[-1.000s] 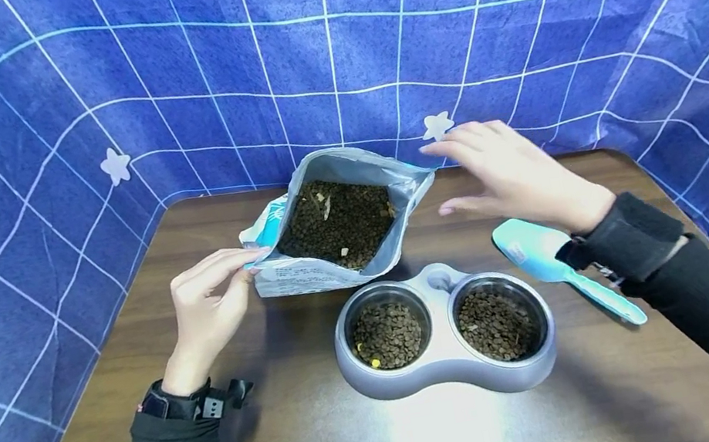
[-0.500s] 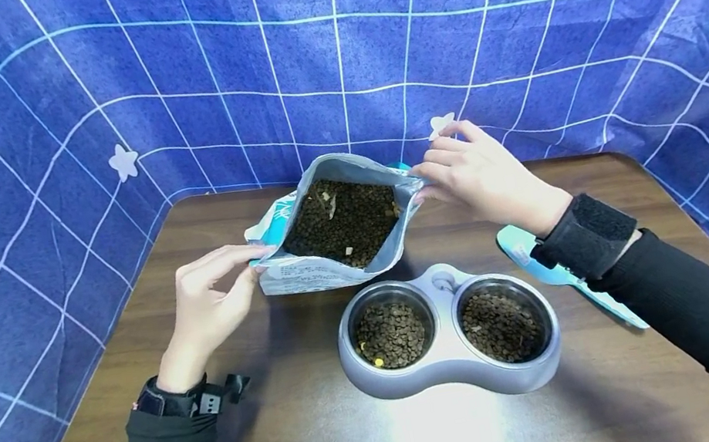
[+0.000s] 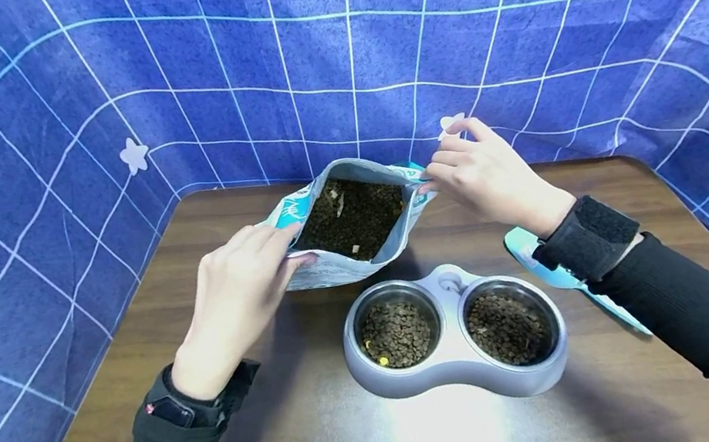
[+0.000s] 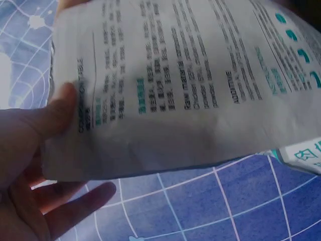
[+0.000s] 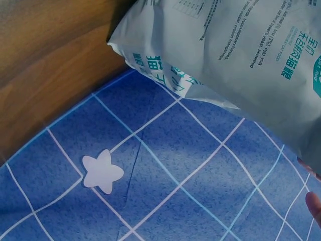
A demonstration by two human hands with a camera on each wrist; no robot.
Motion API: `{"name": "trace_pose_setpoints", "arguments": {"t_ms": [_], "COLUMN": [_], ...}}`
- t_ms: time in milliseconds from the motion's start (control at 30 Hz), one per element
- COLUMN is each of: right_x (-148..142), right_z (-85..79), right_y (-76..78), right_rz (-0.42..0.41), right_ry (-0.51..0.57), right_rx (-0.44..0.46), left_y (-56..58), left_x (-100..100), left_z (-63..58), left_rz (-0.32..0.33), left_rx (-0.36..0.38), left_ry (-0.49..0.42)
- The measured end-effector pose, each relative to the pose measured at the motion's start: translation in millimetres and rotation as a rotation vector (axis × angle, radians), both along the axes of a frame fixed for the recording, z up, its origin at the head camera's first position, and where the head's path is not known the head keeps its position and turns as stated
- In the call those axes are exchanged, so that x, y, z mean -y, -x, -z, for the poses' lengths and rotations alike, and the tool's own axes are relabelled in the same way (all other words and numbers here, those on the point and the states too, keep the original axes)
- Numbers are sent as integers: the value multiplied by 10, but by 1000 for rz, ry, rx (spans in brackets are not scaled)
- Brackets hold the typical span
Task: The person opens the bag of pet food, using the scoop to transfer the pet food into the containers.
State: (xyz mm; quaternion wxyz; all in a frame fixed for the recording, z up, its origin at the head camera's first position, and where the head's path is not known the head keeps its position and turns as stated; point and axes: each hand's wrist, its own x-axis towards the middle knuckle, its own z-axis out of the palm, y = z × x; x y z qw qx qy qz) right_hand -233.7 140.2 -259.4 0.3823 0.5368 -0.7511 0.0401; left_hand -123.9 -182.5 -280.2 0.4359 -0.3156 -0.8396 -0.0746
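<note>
An open foil pet food bag [image 3: 336,277], part-filled with dark brown kibble [image 3: 354,221], stands at the back middle of the table in the head view. My left hand [image 3: 240,295] pinches its left top edge. In the left wrist view the thumb [image 4: 62,108] presses the printed face of the bag [image 4: 165,125], other fingers behind it. The bag's right corner is pinched by my right hand [image 3: 488,179]. Only some fingertips [image 5: 313,203] of that hand show in the right wrist view, beside the printed bag [image 5: 241,60]. The mouth gapes wide between both hands.
In front of the bag sits a grey double feeder [image 3: 460,367], both steel bowls holding kibble. A turquoise scoop [image 3: 613,314] lies to its right, partly under the right forearm. Blue grid-patterned cloth [image 3: 326,53] hangs behind the wooden table [image 3: 305,432].
My right hand came in from the right and took hold of the bag's right corner. My left hand shifted right and further over the left edge.
</note>
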Motion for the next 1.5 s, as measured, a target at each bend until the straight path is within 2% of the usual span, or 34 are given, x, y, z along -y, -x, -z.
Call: {"name": "trace_pose_setpoints", "arguments": {"t_ms": [267, 400, 567, 767, 900, 1000, 1100, 1267, 1400, 1500], "right_x": [-38, -55, -102, -175, -89, 74, 289, 409, 408, 431], "right_z": [18, 61, 83, 27, 35, 30, 11, 72, 125, 114], "right_y": [31, 69, 89, 47, -62, -167, -216, -211, -200, -202], "right_rz": [48, 77, 80, 91, 111, 101, 63, 5, -30, -32], "right_ry": [8, 29, 58, 62, 65, 37, 8, 61, 99, 97], "right_rx": [13, 30, 37, 169, 227, 200, 124, 22, 13, 32], "left_y": [24, 65, 117, 107, 96, 103, 92, 65, 27, -15], "left_x": [69, 85, 62, 47, 45, 31, 55, 95, 130, 141], "left_z": [-15, -13, -6, -13, 0, 13, 17, 52, 49, 2], "left_rz": [-28, -31, 1, -1, 0, 8, 3, -7, -7, -22], "left_rx": [79, 62, 25, 48, 60, 58, 51, 51, 51, 49], "left_ry": [-150, -179, -201, -219, -212, -214, -218, -186, -122, -58]}}
